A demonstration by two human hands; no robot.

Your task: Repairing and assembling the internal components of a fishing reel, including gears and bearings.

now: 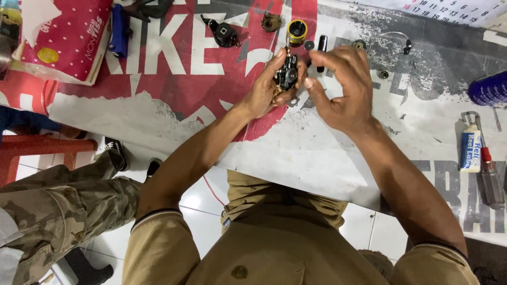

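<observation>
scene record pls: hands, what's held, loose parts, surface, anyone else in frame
left hand: grips small black metal part
right hand: fingertips at the part's right side, pinched; any held piece hidden
loose parts: yellow cap, black housing, washers
surface: printed banner as work mat
right edge: tube, blue can
left edge: tissue pack
other person: camouflage trouser leg

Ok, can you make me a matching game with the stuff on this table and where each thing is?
Things:
1. dark metal part
2. tissue pack
3. blue can
4. yellow ring piece

Places:
A. far right edge of the table
B. held in the left hand
C. top left corner
D. on the table just beyond the hands

Pairs: 1-B, 2-C, 3-A, 4-D
</observation>
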